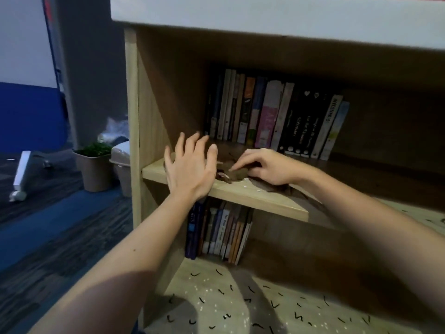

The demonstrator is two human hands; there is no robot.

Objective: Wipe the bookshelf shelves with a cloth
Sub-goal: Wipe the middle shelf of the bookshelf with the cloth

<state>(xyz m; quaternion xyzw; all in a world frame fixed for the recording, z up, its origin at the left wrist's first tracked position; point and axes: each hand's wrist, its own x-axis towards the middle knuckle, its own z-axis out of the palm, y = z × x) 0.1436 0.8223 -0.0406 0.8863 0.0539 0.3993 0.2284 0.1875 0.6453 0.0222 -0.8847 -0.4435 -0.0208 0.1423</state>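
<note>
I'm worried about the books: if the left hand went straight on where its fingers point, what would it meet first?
Likely the leftmost books at the back; the open left hand points roughly at them. Depth is unclear, so it might slip past beside them.

Bare left hand (190, 168), bare right hand (267, 168), slender fingers (187, 144), left forearm (125, 261) uncovered with one small dark mole (134, 249), right forearm (373, 220) uncovered too

Office-like room: wooden bookshelf (240, 196) of paperbacks (272, 114), carpet tiles (48, 232), potted plant (95, 162), wheeled chair base (20, 174).
</note>
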